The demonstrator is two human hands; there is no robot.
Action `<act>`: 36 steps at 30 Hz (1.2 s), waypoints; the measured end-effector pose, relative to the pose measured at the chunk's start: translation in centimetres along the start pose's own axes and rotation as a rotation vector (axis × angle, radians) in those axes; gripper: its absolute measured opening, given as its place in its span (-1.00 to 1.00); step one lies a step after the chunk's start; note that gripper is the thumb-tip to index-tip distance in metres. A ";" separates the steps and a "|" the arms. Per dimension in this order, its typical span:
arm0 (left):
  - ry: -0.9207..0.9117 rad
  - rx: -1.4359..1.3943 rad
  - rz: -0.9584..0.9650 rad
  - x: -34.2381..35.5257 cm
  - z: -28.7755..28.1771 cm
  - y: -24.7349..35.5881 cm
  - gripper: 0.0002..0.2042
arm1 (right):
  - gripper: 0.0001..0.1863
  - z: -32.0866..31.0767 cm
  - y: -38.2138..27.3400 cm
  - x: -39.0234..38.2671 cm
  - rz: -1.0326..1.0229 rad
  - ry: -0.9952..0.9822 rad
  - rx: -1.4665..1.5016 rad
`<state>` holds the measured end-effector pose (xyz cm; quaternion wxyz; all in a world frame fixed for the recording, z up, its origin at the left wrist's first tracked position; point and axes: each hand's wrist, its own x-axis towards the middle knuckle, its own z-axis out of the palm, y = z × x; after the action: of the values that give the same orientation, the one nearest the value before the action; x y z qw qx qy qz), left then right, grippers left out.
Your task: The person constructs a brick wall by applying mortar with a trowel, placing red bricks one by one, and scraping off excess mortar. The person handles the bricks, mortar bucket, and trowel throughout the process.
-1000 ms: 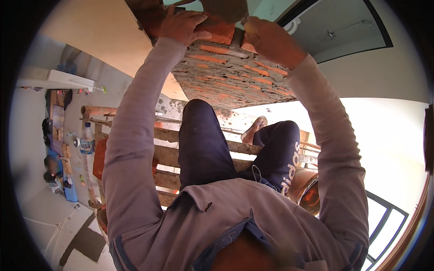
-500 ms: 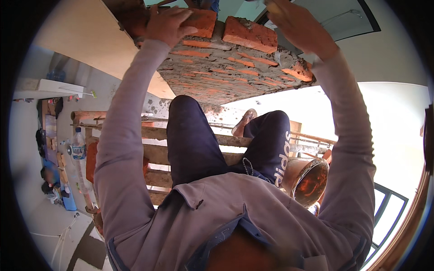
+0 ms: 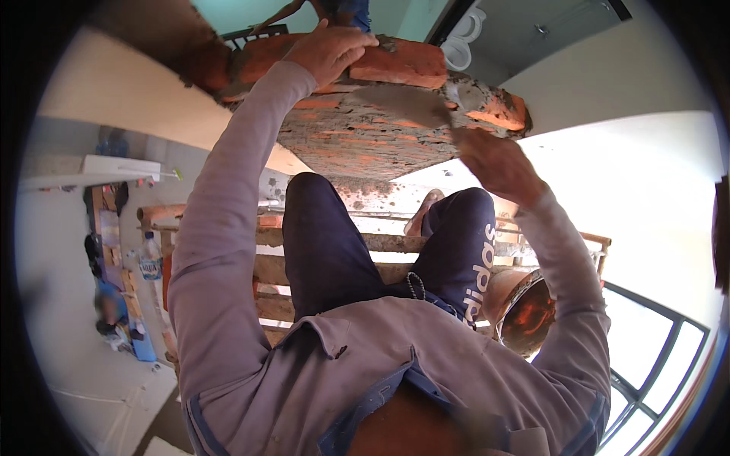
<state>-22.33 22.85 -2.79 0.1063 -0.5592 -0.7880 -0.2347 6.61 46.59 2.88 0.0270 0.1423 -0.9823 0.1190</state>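
Note:
My left hand (image 3: pixel 331 55) lies with fingers stretched out over the top of the brick wall (image 3: pixel 342 140), across the place where two top bricks meet. Under its fingertips is an orange brick (image 3: pixel 399 64); to its left is another top brick (image 3: pixel 262 55). My right hand (image 3: pixel 494 163), in front of the wall, is closed round a trowel whose handle is mostly hidden in the fist. The trowel's blurred grey blade (image 3: pixel 407 104) is against or close to the wall face, just below the orange brick. Grey mortar (image 3: pixel 468 93) sits on the wall top to the right.
I sit on a platform of wooden slats (image 3: pixel 270 266). A bucket (image 3: pixel 525 308) stands by my right thigh. A water bottle (image 3: pixel 150 258) is at my left. Behind the wall another person (image 3: pixel 350 14) partly shows. A dark railing (image 3: pixel 654 357) is at lower right.
The orange brick has shifted left against its neighbour, closing the gap. My left hand has moved right onto it, and my right hand has come down with the trowel to the wall face.

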 end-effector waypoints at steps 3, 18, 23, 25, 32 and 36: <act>-0.237 0.126 -0.020 1.8 -0.1 2.0 -0.69 | -0.72 5.0 3.1 1.5 0.141 -0.062 -0.133; -0.073 0.322 -0.188 -2.8 2.7 11.1 -0.40 | -0.62 -12.7 2.5 7.4 0.198 -0.158 -0.602; -0.028 0.201 -0.341 -2.8 5.6 11.8 -0.22 | -0.70 -7.7 4.0 23.9 0.162 -0.689 -0.806; -0.006 0.157 -0.307 -2.6 5.5 11.8 -0.19 | -0.76 -7.4 2.4 27.6 -0.020 -1.137 -0.828; -0.015 0.171 -0.309 -3.8 4.8 10.6 -0.17 | -0.77 -6.5 -5.9 34.9 0.086 -1.110 -0.677; 0.004 0.169 -0.274 -3.1 4.8 11.2 -0.18 | -0.74 -7.1 -2.6 36.7 0.232 -1.009 -0.312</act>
<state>-10.32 25.61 -5.48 0.1214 -0.4348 -0.8737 -0.1811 -27.64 35.86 13.59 -0.4408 0.0665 -0.8885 -0.1091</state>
